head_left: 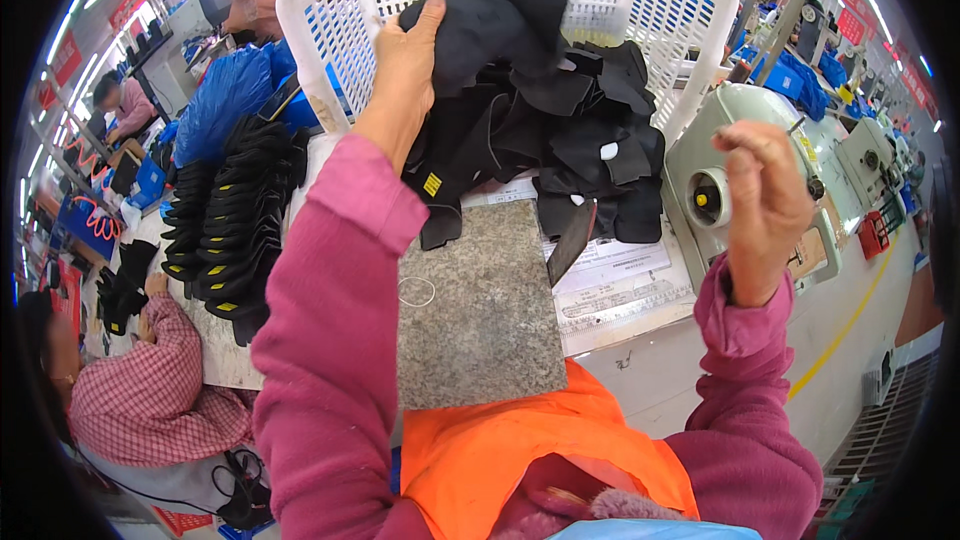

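Observation:
My left hand (405, 65) is closed on a black fabric piece (490, 20), lifting it at the front of a white plastic basket (310, 60). Below it, a heap of cut black fabric pieces (590, 130) spills out of the basket onto the table; one piece bears a yellow label. My right hand (765, 195) is raised in front of a pale green sewing machine (730, 115), its fingers curled and thumb near the forefinger; whether anything is between them I cannot make out. Nearer me lies a speckled stone slab (480, 330) with a thin white loop (417, 291) on it.
A dark blade-like piece (573, 243) stands tilted beside the slab, over printed papers (620, 265) and a ruler (625, 310). Stacked black pieces with yellow labels (235, 220) lie at the left, near a blue plastic bag (225, 105). A co-worker in a checked sleeve (165, 380) sits there.

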The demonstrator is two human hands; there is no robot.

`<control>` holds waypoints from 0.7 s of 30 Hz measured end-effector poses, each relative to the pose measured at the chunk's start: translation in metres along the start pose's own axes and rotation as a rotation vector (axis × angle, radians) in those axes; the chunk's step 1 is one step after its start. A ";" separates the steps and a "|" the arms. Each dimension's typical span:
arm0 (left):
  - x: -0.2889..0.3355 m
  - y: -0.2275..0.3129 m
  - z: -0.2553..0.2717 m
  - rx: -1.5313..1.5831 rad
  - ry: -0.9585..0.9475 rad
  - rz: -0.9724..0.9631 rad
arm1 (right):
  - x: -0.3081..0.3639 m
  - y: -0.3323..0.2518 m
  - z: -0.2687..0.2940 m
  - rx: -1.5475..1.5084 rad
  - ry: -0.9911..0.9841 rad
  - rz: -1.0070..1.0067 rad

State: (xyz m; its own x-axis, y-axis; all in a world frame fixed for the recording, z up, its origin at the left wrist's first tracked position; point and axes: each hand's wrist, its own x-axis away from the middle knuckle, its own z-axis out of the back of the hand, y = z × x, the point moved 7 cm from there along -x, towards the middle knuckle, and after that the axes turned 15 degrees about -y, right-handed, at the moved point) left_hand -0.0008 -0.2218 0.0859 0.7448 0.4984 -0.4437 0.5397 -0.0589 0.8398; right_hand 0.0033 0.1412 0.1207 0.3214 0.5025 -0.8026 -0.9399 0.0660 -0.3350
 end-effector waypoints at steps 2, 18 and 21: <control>-0.006 -0.039 0.023 -0.036 -0.007 0.260 | 0.009 -0.013 -0.015 0.044 -0.074 0.067; 0.667 0.049 0.203 -0.300 0.940 0.692 | 0.078 -0.135 -0.185 -0.522 -0.704 0.384; 0.814 0.071 0.193 -0.394 1.274 0.569 | 0.093 -0.174 -0.226 -0.593 -0.855 0.410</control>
State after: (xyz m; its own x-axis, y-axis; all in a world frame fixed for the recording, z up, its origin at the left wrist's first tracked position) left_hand 0.7192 0.0123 -0.2764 -0.1443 0.9173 0.3711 -0.0016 -0.3752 0.9269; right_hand 0.2228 -0.0182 -0.0067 -0.4000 0.8344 -0.3792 -0.6793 -0.5476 -0.4885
